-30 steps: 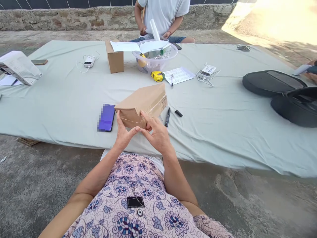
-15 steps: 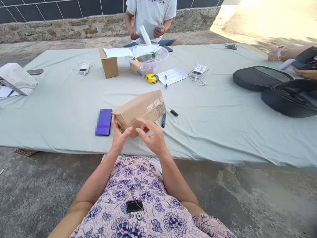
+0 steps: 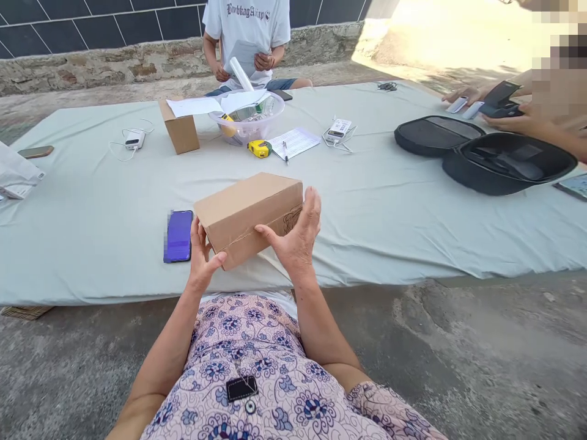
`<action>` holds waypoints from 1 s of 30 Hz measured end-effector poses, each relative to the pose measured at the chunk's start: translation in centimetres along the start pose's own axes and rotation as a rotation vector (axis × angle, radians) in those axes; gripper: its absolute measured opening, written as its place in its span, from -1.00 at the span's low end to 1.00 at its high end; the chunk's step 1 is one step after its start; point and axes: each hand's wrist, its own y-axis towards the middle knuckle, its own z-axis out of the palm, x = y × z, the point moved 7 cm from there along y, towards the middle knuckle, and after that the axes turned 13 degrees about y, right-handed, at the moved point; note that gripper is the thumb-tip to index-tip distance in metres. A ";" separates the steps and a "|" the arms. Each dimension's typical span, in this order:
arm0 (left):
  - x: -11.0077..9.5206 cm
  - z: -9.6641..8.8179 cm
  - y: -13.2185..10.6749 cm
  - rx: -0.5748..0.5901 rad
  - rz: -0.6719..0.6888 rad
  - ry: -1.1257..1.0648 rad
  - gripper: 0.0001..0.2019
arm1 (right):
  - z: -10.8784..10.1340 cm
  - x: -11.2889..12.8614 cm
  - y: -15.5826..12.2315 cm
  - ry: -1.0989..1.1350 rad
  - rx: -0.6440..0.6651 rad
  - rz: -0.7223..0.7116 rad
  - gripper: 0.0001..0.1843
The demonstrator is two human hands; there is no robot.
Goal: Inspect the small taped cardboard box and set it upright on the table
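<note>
Left hand [image 3: 200, 260] and right hand [image 3: 297, 241] hold the box [image 3: 243, 205] between them; its dark scribble [image 3: 290, 221] is not readable. On the shirt [image 3: 247, 30], gothic letters [image 3: 247, 11] begin with "B".

bright daylight; sunlit ground [image 3: 426, 36] washed out upper right; tablecloth [image 3: 367, 220] evenly shaded.
</note>
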 end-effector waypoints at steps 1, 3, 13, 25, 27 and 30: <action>0.1 -0.2 0.2 0.012 -0.005 -0.020 0.16 | -0.6 -0.5 0.3 0.038 -0.005 0.043 0.26; 0.0 -0.4 0.4 0.028 -0.031 -0.064 0.14 | -1.4 -1.7 0.8 0.155 0.013 0.157 0.11; 0.3 -0.5 -0.1 0.044 -0.482 -0.153 -0.13 | -1.4 -3.8 0.6 0.504 0.026 0.293 -0.43; 0.2 -0.9 0.8 -0.131 -0.552 -0.106 0.00 | 2.1 -1.7 -1.5 0.188 0.204 0.166 0.26; -0.1 -0.7 0.9 -0.124 -0.514 -0.098 0.02 | 1.9 -2.0 -1.4 0.200 0.183 0.200 0.21; -1.4 -0.4 1.3 -0.098 -0.342 -0.107 -0.02 | 1.1 -2.9 -1.1 0.281 0.138 0.281 0.04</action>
